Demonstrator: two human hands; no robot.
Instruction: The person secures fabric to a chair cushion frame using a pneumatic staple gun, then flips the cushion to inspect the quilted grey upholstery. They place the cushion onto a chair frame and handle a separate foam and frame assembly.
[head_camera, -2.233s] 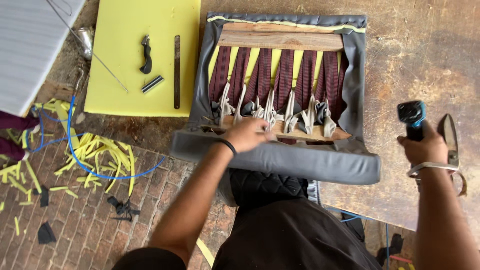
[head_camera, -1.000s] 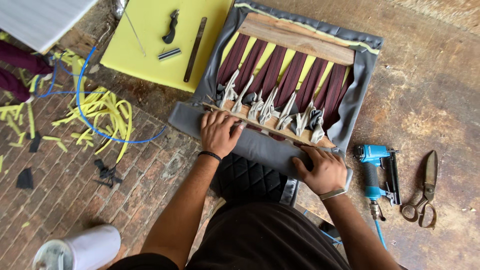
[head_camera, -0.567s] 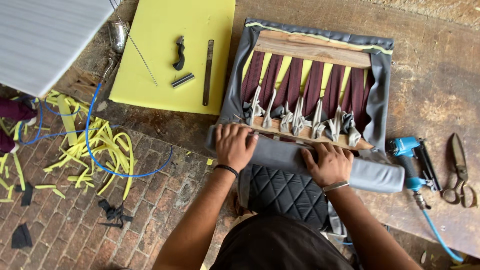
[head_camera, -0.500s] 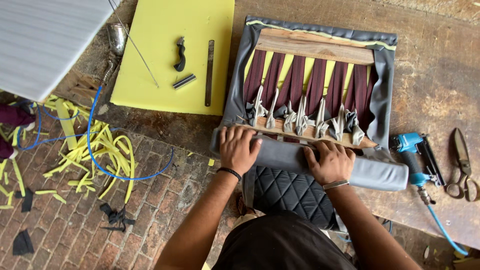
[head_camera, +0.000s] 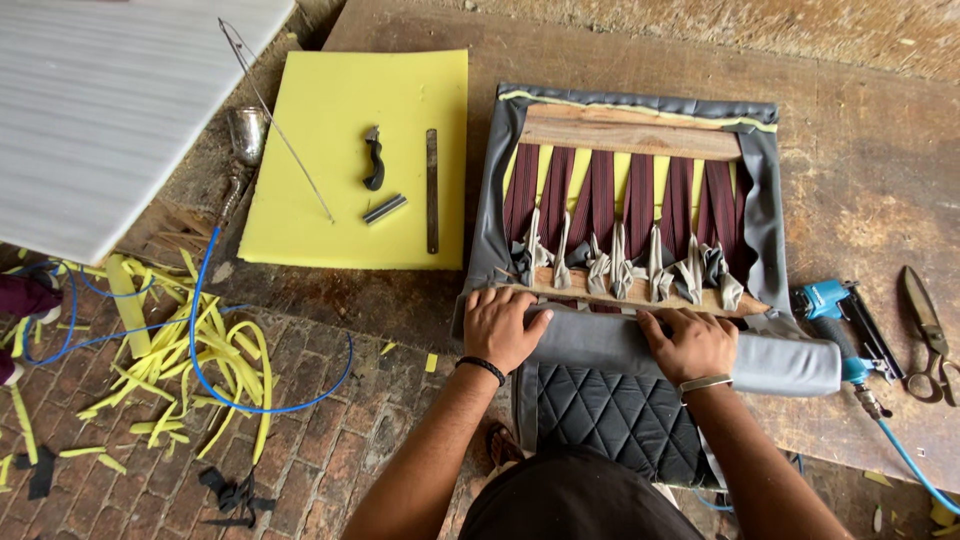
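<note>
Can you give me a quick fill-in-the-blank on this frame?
1. Both hands, left hand and right hand, press on the rolled ____ cover.
2. The metal ruler lies on the ____ foam sheet.
3. The blue staple gun lies beside the ____.

Missing words: grey; yellow; scissors

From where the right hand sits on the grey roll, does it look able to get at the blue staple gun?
Probably yes. The right hand presses on the grey fabric roll, and the blue staple gun lies on the bench just past the roll's right end, with nothing between them. The scissors lie further right, out of the way.
</note>
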